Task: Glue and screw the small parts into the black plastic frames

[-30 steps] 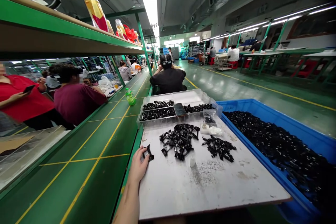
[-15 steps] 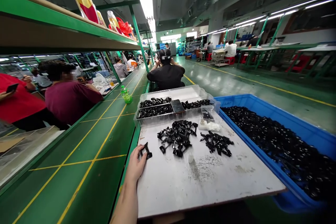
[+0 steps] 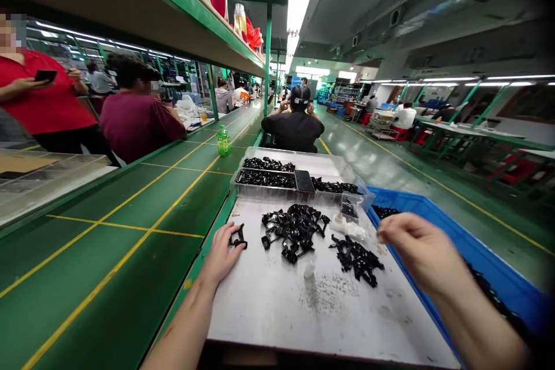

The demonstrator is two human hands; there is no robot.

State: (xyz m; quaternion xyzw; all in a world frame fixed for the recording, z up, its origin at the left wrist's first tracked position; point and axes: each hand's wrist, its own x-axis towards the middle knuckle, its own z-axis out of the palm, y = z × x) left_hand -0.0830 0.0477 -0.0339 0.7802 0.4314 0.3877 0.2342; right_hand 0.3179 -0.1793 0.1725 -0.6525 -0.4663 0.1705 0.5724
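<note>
Black plastic part (image 3: 238, 237) pinched by the left hand (image 3: 221, 255) against the white work board (image 3: 260, 324). Right of that hand: two loose piles of black parts (image 3: 295, 232). Right hand (image 3: 418, 248) curled over the blue bin (image 3: 489, 260) rim; any held item cannot be told. Clear tray (image 3: 299, 156) ahead of both hands.

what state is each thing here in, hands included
left hand, resting on white board, fingers on small black plastic part
right hand, raised, fingers pinched together
clear plastic tray, filled with black parts
blue plastic bin, holding black parts
green plastic bottle, upright, capped
</note>
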